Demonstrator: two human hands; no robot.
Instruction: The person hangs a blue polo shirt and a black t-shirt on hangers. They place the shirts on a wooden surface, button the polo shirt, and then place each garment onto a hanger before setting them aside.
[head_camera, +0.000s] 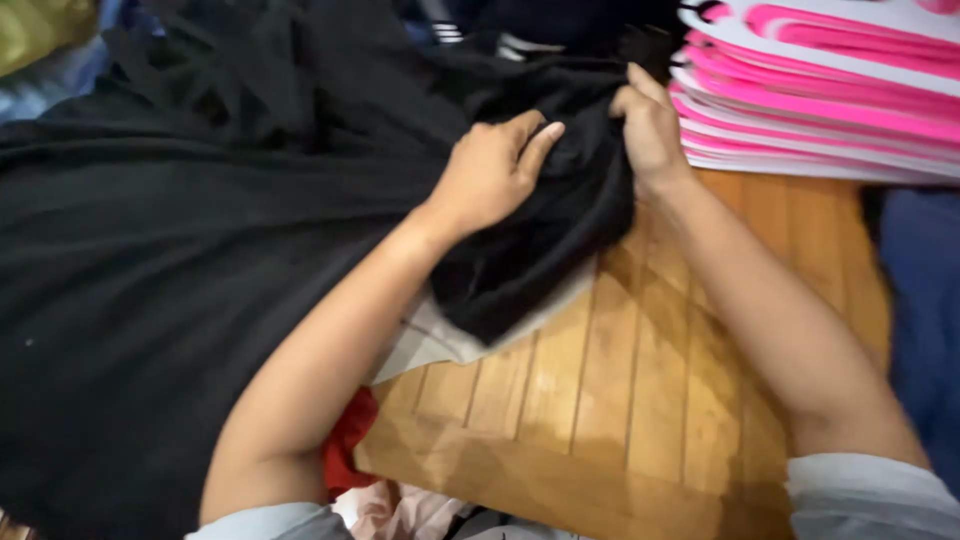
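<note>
The left hand (490, 175) is gripping the black garment (180, 300) with fingers curled into a bunched fold, the thumb pressing against the cloth near the index finger. The right hand (650, 125) is pinching the same fabric close to its upper edge, with the fingers bent and closed around the bunched cloth. The two hands are sitting near each other, with a ridge of gathered black cloth between them.

The garment is spreading over most of the left side of the view and is hanging partly over a wooden slatted surface (640, 380). Under its lower edge, a white flat sheet (440, 345) is showing just beside the wood. A red piece of cloth (345, 450) is lying under the left forearm, touching the black fabric. At the upper right, a stack of pink and white flat boards (820, 90) is resting on the wood, just beside the right hand. A dark blue fabric (925, 300) is lying at the right edge.
</note>
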